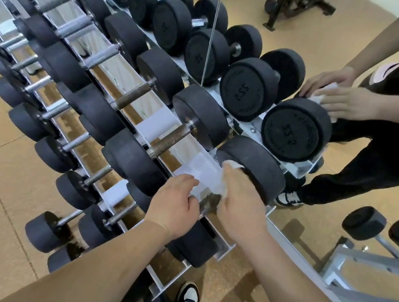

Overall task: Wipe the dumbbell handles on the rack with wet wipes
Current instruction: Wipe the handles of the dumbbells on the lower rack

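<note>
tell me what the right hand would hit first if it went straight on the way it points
Most likely the black head of the same dumbbell: the right hand, gripping the wet wipe round the handle, points toward it, and the wipe already seems to touch it. Depth is unclear.

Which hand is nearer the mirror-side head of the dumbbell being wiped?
Right. The right hand, holding the wet wipe, sits right beside that head; the left hand grips the handle farther along, toward the opposite end.
</note>
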A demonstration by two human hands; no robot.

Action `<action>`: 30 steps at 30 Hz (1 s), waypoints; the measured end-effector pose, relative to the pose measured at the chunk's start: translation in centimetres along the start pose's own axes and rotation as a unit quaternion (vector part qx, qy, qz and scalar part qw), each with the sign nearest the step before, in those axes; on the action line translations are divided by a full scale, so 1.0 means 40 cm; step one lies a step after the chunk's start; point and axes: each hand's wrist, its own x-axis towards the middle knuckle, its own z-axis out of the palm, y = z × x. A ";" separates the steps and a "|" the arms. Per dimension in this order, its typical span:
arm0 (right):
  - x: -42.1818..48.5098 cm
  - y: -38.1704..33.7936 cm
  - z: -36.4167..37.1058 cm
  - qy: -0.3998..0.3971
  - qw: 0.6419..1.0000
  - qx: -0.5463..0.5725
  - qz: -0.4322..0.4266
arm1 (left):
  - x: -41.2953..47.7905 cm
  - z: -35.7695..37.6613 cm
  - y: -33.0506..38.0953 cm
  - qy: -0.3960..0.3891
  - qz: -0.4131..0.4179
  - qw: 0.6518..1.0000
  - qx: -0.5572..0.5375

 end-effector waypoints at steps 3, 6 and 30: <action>0.029 0.043 0.083 -0.151 0.972 -0.180 -0.028 | -0.009 -0.004 -0.002 0.022 0.012 0.999 -0.023; 0.017 0.043 0.103 -0.191 0.972 -0.129 -0.046 | -0.032 -0.011 -0.022 0.037 0.001 0.999 -0.035; 0.037 0.075 0.078 -0.221 0.967 -0.067 -0.110 | -0.047 0.016 -0.059 0.035 0.048 0.998 -0.032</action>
